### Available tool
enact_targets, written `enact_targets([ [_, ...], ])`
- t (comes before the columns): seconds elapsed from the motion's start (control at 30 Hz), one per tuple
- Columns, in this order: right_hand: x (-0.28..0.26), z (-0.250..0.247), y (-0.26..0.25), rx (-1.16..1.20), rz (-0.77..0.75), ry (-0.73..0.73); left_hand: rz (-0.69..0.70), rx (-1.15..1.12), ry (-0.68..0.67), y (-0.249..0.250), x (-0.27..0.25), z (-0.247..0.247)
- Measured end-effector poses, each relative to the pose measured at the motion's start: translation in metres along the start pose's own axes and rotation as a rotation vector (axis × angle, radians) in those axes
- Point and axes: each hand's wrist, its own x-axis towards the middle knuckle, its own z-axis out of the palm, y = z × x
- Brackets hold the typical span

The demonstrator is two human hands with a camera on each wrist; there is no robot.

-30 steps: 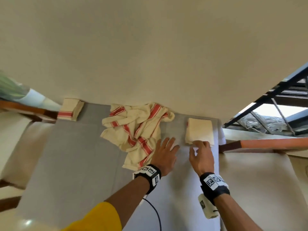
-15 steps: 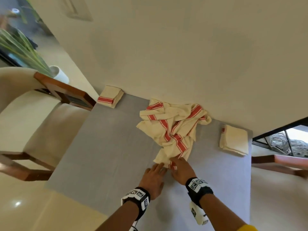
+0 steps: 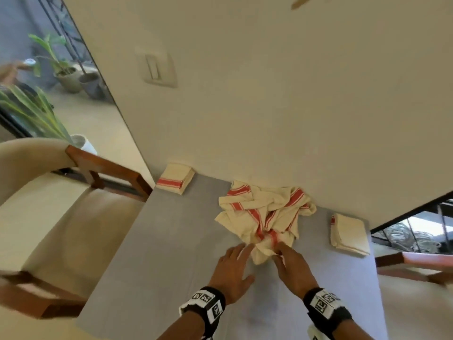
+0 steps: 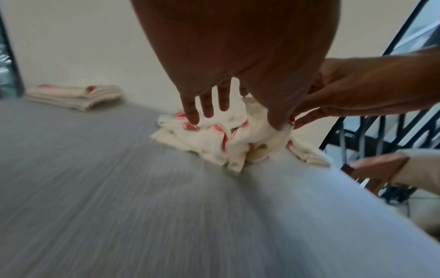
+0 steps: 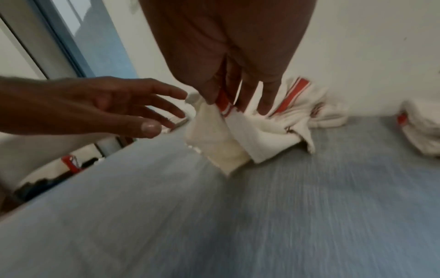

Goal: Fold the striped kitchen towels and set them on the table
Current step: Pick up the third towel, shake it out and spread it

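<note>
A crumpled pile of cream towels with red stripes (image 3: 267,214) lies on the grey table (image 3: 159,253) against the wall. My right hand (image 3: 289,263) pinches the pile's near corner between thumb and fingers and lifts it a little; the right wrist view shows the pinched towel corner (image 5: 214,135) hanging below the fingers. Just left of that corner is my left hand (image 3: 234,263), fingers straight and spread and holding nothing, as its open fingers (image 4: 207,107) show over the pile (image 4: 209,139). One folded towel (image 3: 175,177) lies far left, another folded towel (image 3: 349,230) at the right.
A cushioned wooden chair (image 3: 49,192) stands along the table's left side and another chair (image 3: 416,261) at its right end. The wall with a light switch (image 3: 157,68) borders the far edge. A black railing (image 3: 416,231) shows beyond the right end.
My right hand left the folded towel on the right and came to the pile's near corner, which it now pinches. The left hand moved alongside it.
</note>
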Motion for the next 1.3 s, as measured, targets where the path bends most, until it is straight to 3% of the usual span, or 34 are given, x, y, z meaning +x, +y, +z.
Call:
enact_targets([
  [0.17,0.043,-0.103,-0.042,0.021,-0.059,0.253,0.282,-0.062,0.197,0.083,0.076,-0.099],
  [0.3,0.075,-0.188,-0.075,0.032,-0.039,0.417,0.372,0.01,0.304,0.147,0.116,-0.187],
  [0.43,0.084,-0.254,-0.109,0.004,-0.056,0.561,0.499,0.047,0.407,0.196,0.129,-0.256],
  [0.6,0.086,-0.286,-0.124,-0.062,0.016,0.65,0.62,0.08,0.526,0.243,0.121,-0.305],
  [0.8,0.07,-0.304,-0.093,-0.091,0.223,0.613,0.551,-0.092,0.744,0.25,0.105,-0.365],
  [1.03,0.047,-0.322,-0.05,-0.174,0.454,0.477,0.443,-0.471,0.741,0.216,0.09,-0.412],
  [1.2,0.031,-0.35,-0.044,-0.142,0.469,0.612,0.432,-0.463,0.798,0.195,0.083,-0.433],
  [1.3,0.023,-0.372,-0.047,-0.137,0.375,0.691,0.388,-0.4,0.808,0.178,0.079,-0.444],
])
